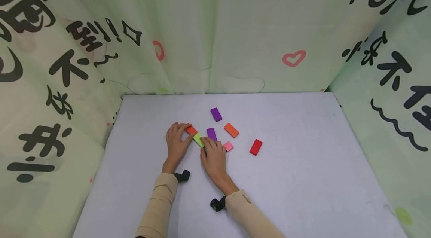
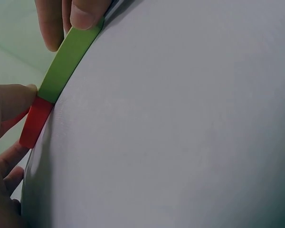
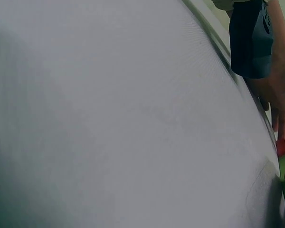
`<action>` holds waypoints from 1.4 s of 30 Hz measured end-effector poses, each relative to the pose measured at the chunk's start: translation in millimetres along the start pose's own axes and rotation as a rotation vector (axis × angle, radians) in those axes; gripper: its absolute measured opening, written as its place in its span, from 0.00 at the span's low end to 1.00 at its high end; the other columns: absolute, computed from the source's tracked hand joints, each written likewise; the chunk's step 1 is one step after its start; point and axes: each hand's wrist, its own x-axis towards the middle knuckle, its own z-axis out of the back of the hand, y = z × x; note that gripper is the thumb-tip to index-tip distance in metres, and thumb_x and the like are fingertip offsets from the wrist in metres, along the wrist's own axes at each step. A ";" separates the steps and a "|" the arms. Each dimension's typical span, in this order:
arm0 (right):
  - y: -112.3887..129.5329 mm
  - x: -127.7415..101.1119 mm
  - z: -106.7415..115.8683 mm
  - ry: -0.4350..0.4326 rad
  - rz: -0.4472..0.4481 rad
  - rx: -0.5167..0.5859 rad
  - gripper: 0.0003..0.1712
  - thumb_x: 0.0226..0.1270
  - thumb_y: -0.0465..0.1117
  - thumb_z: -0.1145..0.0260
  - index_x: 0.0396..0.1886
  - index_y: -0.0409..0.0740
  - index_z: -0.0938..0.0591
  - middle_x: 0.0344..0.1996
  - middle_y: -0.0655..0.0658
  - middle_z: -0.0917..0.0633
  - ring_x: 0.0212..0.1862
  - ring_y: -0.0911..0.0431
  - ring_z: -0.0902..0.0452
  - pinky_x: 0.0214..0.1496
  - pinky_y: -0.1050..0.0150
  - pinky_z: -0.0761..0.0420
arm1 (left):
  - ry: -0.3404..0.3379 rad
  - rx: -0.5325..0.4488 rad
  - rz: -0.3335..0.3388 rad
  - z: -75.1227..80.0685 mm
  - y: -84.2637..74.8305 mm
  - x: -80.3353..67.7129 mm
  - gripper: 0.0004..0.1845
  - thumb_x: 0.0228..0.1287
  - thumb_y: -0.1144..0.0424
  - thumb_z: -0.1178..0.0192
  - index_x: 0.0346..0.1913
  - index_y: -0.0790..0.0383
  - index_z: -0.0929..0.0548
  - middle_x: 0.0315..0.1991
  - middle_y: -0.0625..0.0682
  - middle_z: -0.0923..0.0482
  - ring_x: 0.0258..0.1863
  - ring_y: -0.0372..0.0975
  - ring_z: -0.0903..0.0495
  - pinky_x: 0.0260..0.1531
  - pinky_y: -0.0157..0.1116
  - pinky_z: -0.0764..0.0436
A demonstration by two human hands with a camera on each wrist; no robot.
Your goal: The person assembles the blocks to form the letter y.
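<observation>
An orange-red block (image 1: 191, 130) and a lime-green block (image 1: 198, 140) lie end to end in a slanting row on the white table. My left hand (image 1: 176, 142) pinches the orange-red one between thumb and fingers, the thumb close to the joint. At the green block's other end, my right hand (image 1: 214, 157) grips with thumb and fingertips, covering that end. The left wrist view shows the red block (image 2: 36, 122) meeting the green block (image 2: 66, 61), with the right thumb (image 2: 83, 16) on the latter. A purple block (image 1: 211, 134) and a pink block (image 1: 228, 146) lie beside the right hand, partly covered by it.
Farther back lies another purple block (image 1: 216, 114). To the right are an orange block (image 1: 231, 130) and a red block (image 1: 256, 147). Patterned pale green curtains (image 1: 249, 36) enclose the table (image 1: 303, 185) at the back and sides. Black wrist cameras protrude beneath both sleeves.
</observation>
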 end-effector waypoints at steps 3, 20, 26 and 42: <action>0.0 -0.6 0.6 0.005 0.002 -0.003 0.22 0.71 0.45 0.39 0.64 0.53 0.22 0.61 0.53 0.19 0.50 0.54 0.27 0.44 0.62 0.34 | 0.020 0.008 0.017 0.3 -0.3 -0.6 0.20 0.61 0.54 0.33 0.56 0.51 0.18 0.58 0.56 0.24 0.72 0.54 0.39 0.71 0.59 0.48; -2.6 0.1 5.5 0.007 0.036 -0.010 0.23 0.71 0.44 0.38 0.64 0.53 0.23 0.61 0.53 0.19 0.50 0.53 0.26 0.42 0.61 0.32 | 0.049 0.083 0.001 -3.7 0.6 0.1 0.24 0.59 0.49 0.32 0.58 0.50 0.21 0.60 0.56 0.26 0.73 0.54 0.41 0.71 0.60 0.49; -4.3 -0.4 9.7 0.016 0.041 0.011 0.22 0.70 0.43 0.38 0.63 0.52 0.22 0.62 0.52 0.20 0.51 0.52 0.25 0.44 0.60 0.28 | 0.047 0.085 0.007 -4.3 0.8 -0.9 0.24 0.59 0.50 0.32 0.58 0.50 0.21 0.60 0.55 0.27 0.72 0.53 0.41 0.71 0.60 0.48; -11.2 2.5 18.9 -0.016 0.069 0.050 0.20 0.70 0.39 0.38 0.60 0.47 0.20 0.58 0.47 0.19 0.53 0.51 0.23 0.55 0.58 0.21 | 0.061 0.080 0.017 -1.2 -2.7 -1.4 0.24 0.60 0.49 0.32 0.58 0.50 0.21 0.59 0.55 0.27 0.73 0.52 0.42 0.72 0.58 0.50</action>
